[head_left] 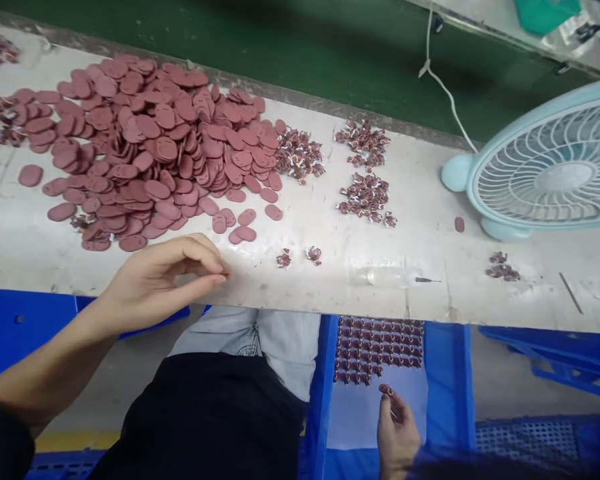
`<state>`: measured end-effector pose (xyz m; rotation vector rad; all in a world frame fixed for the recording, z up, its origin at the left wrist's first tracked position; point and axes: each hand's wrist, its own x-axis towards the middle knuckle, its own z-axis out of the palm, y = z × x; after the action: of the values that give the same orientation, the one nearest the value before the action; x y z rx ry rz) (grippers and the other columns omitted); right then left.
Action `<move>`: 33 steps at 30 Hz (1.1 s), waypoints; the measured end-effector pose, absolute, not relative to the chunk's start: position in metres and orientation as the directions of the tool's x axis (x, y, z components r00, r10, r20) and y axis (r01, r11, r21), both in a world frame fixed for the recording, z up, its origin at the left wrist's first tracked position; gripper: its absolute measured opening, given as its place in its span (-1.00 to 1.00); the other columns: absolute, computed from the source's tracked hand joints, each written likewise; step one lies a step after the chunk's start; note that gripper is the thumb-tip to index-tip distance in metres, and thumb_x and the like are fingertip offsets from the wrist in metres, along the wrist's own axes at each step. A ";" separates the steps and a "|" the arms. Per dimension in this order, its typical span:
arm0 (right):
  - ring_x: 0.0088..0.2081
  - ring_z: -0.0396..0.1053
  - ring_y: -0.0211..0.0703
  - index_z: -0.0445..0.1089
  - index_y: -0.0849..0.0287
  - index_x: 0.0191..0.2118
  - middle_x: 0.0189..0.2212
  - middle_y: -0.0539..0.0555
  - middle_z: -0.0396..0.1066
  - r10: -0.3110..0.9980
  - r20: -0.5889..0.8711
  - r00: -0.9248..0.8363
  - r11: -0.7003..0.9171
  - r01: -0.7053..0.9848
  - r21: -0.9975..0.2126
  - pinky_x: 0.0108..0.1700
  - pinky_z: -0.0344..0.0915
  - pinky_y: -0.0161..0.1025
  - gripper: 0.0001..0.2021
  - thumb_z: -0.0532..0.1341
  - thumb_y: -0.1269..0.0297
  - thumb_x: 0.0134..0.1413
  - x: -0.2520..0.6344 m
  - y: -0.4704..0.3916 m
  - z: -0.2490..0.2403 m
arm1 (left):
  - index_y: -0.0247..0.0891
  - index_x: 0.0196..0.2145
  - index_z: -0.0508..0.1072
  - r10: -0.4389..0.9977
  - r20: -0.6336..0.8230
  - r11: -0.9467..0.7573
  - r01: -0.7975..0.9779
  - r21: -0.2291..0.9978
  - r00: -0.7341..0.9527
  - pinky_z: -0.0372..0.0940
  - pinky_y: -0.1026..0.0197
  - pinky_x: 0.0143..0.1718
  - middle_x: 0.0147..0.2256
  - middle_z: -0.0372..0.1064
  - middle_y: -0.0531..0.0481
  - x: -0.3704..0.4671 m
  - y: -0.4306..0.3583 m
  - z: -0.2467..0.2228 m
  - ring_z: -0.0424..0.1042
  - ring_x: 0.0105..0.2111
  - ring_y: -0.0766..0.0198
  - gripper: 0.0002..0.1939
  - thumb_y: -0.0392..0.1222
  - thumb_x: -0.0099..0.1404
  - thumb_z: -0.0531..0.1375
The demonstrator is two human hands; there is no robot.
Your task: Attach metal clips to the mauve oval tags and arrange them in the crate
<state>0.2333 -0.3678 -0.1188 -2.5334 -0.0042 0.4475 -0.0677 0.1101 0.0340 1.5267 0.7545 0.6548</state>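
My left hand [167, 283] is over the front edge of the white table [260, 287], thumb and fingertips pinched together; whatever is between them is too small to make out. My right hand [399, 433] pinches a small reddish-brown piece [386, 390] above the white sheet [353, 420] in a blue tray [450, 393]. Rows of similar pieces [377, 343] cover the far part of that sheet. Beyond my left hand spreads a big heap of reddish oval discs [165, 147]. Two small brown pieces [313, 255] lie right of my left hand.
Small clusters of brown parts [364, 197] sit mid-table. A clear bottle with a dark needle tip [387, 277] lies near the front edge. At the right stands a light-blue fan [555, 167], its white cable [450, 97] rising behind. Blue crates [25, 327] flank my lap.
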 end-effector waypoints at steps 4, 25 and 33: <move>-0.23 0.55 -0.02 0.62 0.02 -0.06 -0.23 0.01 0.63 0.140 -0.313 0.939 -0.893 -0.016 -0.450 -0.02 0.48 0.09 -0.55 0.37 -0.24 0.19 0.236 -0.379 -0.142 | -0.21 -0.33 0.57 0.762 0.064 -0.067 -0.021 0.998 0.644 0.34 0.39 -0.40 -0.37 0.42 0.11 -0.061 0.098 0.040 0.43 -0.39 0.43 -0.87 -0.36 0.37 0.40; -0.36 0.50 0.00 0.57 -0.17 -0.24 -0.33 -0.06 0.51 -0.051 -0.168 0.985 -0.505 -0.170 -0.846 -0.42 0.50 0.02 -0.74 0.48 -0.12 0.01 0.240 -0.266 -0.056 | -0.14 -0.01 0.79 0.557 -0.334 0.659 -0.159 0.736 0.761 0.60 0.35 -0.37 0.03 0.75 -0.22 -0.059 0.070 0.019 0.78 -0.20 0.13 -0.73 -0.13 0.34 0.53; -0.59 -0.42 -0.71 0.45 0.45 0.23 -0.33 -0.21 -0.05 0.868 -0.213 0.449 0.250 -0.766 -0.593 -0.52 -0.49 -0.55 -0.11 -0.37 -0.14 0.41 0.217 -0.082 -0.001 | -0.27 -0.02 0.78 0.385 -0.375 0.884 -0.220 0.413 0.843 0.59 0.38 -0.25 0.05 0.72 -0.29 -0.012 0.008 -0.004 0.76 -0.14 0.15 -0.66 -0.20 0.25 0.55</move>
<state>0.2171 -0.0822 -0.0007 -0.7000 -0.1693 1.1187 -0.0122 0.0084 -0.0041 0.3663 0.4681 0.3273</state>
